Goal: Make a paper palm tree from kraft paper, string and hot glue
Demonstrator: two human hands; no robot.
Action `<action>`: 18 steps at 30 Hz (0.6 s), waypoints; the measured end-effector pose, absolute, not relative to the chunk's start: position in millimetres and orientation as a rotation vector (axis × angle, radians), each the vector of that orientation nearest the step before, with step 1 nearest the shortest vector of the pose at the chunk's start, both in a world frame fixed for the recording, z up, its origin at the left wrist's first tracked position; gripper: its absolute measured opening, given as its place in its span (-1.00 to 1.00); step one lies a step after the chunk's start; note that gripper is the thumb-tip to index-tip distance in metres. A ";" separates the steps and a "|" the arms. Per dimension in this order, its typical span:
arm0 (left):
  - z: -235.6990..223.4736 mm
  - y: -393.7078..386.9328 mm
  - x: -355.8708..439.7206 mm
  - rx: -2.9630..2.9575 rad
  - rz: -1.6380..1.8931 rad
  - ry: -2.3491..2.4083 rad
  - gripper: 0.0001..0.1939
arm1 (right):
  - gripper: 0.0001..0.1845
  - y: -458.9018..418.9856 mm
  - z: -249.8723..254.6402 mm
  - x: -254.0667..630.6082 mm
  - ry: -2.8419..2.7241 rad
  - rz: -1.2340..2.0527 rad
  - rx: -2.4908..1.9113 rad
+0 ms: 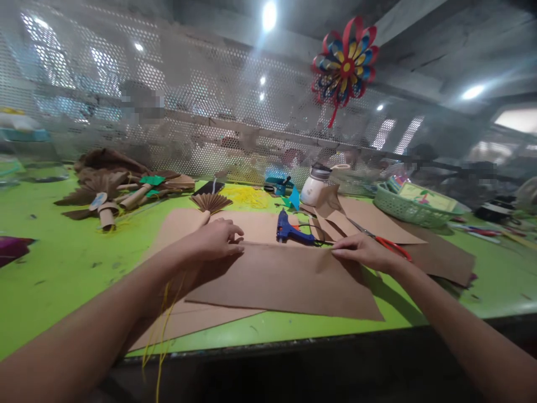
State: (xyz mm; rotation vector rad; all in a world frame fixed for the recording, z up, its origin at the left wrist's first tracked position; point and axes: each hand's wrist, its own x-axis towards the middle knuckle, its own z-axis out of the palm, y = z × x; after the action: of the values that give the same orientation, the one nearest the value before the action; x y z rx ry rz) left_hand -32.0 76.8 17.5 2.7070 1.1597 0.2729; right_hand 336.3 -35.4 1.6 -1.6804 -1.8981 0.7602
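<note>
A large brown paper sheet (289, 282) lies on the green table (62, 263), on top of other brown sheets. My left hand (216, 238) rests on its far left edge, fingers curled together and pinching the paper's edge. My right hand (363, 251) presses the far right part of the same edge, fingers held together on the paper. A blue glue gun (291, 230) lies just beyond the sheet, between my two hands. Red-handled scissors (392, 245) lie right beside my right hand.
A green basket (403, 208) with printed sheets stands at the back right. A white jar (314, 189) and a folded brown fan (211, 202) sit behind the paper. Brown paper rolls and scraps (113, 193) are piled back left. A perforated screen with a paper flower (344, 64) backs the table.
</note>
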 end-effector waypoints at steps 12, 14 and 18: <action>16.9 66.9 -26.0 2.748 0.161 0.854 -0.88 | -0.66 -70.9 9.6 298.2 -2.135 0.061 -1.544; 21.1 63.4 -26.1 2.744 0.171 0.856 -0.88 | -0.64 -89.0 12.7 273.7 -2.376 -0.009 -1.393; 28.7 59.4 -26.3 2.702 0.151 0.899 -0.88 | -0.60 -110.4 15.0 236.7 -2.605 0.070 -1.355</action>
State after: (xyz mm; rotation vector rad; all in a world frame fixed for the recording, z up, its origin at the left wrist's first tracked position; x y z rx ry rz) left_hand -26.3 59.4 28.7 2.7025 0.8991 0.1507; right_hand 236.7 -110.4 15.0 -1.3547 -2.6047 0.0702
